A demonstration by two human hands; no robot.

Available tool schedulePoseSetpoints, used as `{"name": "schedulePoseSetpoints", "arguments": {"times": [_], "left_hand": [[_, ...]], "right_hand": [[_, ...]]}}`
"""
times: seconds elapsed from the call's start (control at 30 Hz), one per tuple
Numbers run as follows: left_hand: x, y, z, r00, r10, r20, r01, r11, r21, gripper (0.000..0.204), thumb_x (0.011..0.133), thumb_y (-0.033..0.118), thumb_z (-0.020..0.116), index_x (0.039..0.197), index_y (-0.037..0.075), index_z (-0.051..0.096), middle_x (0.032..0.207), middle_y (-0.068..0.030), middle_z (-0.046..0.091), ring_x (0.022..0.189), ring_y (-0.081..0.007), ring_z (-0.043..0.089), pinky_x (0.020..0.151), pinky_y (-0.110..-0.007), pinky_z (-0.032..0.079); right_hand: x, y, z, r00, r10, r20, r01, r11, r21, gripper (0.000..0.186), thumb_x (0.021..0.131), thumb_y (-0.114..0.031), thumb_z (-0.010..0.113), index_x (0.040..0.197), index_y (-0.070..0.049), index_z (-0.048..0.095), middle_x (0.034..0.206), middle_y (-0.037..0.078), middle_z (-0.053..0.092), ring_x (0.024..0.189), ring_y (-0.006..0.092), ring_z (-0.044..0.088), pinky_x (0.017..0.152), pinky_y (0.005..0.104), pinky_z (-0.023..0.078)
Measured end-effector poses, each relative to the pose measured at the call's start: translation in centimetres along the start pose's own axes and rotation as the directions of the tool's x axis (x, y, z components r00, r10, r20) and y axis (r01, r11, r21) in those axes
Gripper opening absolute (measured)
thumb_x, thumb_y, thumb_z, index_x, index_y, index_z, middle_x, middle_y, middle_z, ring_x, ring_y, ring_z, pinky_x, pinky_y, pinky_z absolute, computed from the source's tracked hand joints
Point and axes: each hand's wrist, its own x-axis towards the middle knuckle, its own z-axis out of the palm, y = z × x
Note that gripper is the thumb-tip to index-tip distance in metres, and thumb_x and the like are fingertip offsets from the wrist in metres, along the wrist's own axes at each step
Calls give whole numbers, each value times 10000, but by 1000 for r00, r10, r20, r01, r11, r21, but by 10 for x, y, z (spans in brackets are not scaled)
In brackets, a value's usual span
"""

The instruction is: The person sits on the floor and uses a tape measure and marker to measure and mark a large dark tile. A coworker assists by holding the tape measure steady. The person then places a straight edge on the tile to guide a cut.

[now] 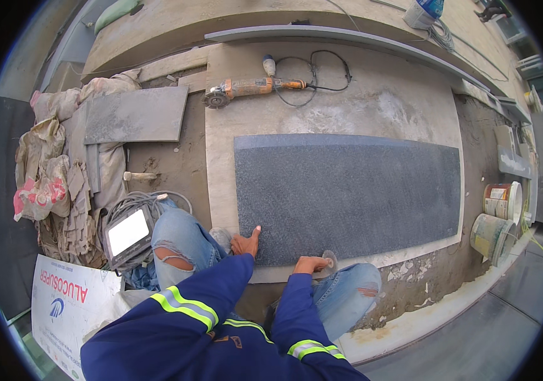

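1. Left hand (pixel 246 243): at the slab's (pixel 348 190) near left corner, thumb raised; cannot tell if gripping. A slip could pinch it.
2. Right hand (pixel 310 265): curled at the near edge by a round grey object (pixel 330 260); grip unconfirmed.
3. Slab: flat on the board (pixel 221 165); uneven lifting could chip corners.
4. Grinder (pixel 252 87): beyond slab; its looped cord (pixel 349 73) could snag.

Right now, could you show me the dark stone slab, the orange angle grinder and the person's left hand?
Dark stone slab (pixel 348 193): head view, middle of its top face.
Orange angle grinder (pixel 252 86): head view, middle of its body.
Left hand (pixel 245 245): head view, its middle, near the thumb.
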Motion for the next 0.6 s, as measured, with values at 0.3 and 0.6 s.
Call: {"name": "schedulePoseSetpoints", "arguments": {"times": [0.3,0.6], "left_hand": [[43,35,9,976,149,-159,-126,982,143,1098,750,772,717,1391,-80,457,1414,-325,473,1332,-479,471,1124,-540,387],[73,36,18,988,108,-114,-90,983,159,1203,700,770,768,1463,-69,365,1466,-354,418,1340,-506,464,1121,-558,388]], "right_hand": [[-74,50,2,880,-219,422,460,166,-872,745,1021,-458,478,1447,150,409,1497,315,461,1398,382,464,1180,429,331],[-50,22,72,714,-302,631,673,50,-738,750,1005,-502,523,1328,175,537,1326,369,575,1236,460,585,1051,470,458]]}}
